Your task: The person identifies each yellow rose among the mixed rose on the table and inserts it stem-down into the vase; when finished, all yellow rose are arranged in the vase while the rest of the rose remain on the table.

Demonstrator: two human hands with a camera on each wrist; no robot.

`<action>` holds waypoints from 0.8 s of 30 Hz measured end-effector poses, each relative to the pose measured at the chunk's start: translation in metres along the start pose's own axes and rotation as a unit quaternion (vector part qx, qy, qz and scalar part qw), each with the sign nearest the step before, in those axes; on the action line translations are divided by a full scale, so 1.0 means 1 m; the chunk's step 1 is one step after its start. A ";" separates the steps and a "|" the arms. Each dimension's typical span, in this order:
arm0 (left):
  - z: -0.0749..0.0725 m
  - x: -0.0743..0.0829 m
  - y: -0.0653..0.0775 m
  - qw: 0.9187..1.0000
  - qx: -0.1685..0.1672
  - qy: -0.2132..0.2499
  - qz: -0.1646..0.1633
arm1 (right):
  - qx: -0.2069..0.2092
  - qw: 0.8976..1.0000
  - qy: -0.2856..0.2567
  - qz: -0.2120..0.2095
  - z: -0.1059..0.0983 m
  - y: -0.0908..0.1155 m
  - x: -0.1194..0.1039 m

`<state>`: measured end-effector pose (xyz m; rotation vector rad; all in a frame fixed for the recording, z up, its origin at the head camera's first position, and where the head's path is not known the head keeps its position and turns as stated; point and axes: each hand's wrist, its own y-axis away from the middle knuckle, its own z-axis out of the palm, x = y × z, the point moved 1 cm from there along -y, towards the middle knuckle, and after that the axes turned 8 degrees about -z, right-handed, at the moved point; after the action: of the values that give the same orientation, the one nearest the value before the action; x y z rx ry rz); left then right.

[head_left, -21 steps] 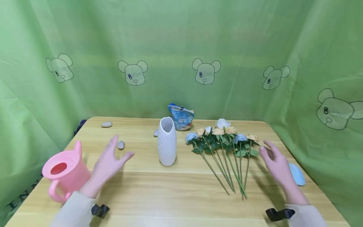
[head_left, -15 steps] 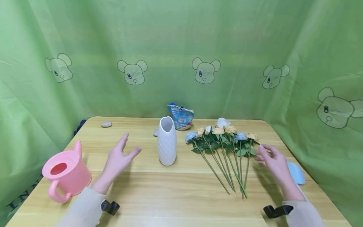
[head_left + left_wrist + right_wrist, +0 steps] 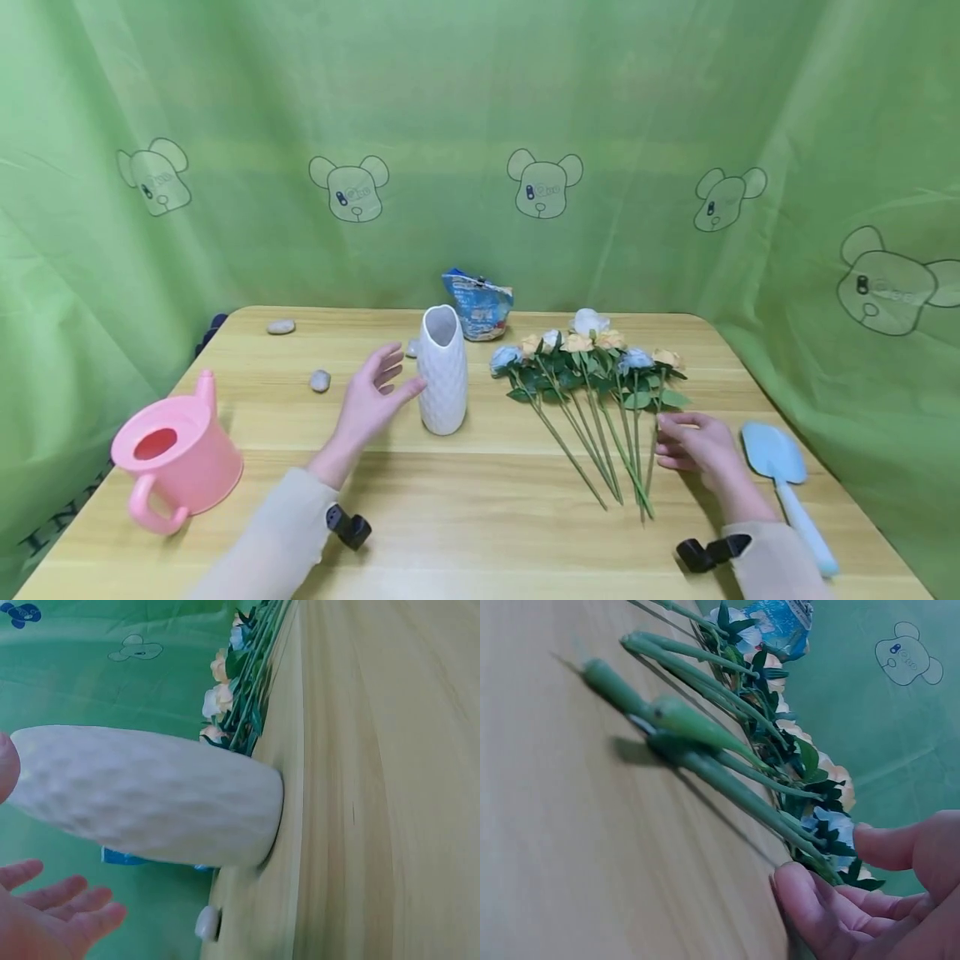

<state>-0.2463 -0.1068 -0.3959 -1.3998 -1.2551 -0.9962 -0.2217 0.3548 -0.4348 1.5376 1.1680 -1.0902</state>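
Note:
A white textured vase (image 3: 442,375) stands upright near the middle of the wooden table. My left hand (image 3: 371,396) is at its left side, thumb and fingers spread; whether the thumb touches it, I cannot tell. In the left wrist view a gap separates the fingers (image 3: 82,904) from the vase (image 3: 150,795). Several artificial roses (image 3: 577,346), peach, blue and white, lie right of the vase with stems toward me. My right hand (image 3: 697,450) is at the rightmost stem (image 3: 652,454). Its thumb (image 3: 889,846) and fingers stand apart around the stem's upper part in the right wrist view.
A pink watering can (image 3: 180,458) stands at the left. Grey stones (image 3: 320,381) lie behind it and near the vase. A blue bag (image 3: 480,308) sits at the back edge. A light blue shovel (image 3: 776,454) lies at the right, beside my right hand.
My left hand has moved right, from near the watering can to the vase. My right hand has moved left and toward me, to the rightmost stem, uncovering the shovel.

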 end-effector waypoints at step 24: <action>0.030 0.017 -0.003 0.998 -0.009 0.054 0.031 | 0.056 0.992 -0.099 -0.055 -0.004 -0.007 -0.009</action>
<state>-0.2477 -0.0744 -0.3851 -1.3725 -1.1188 -1.0284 -0.2292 0.3584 -0.4264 1.4256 1.0805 -1.3697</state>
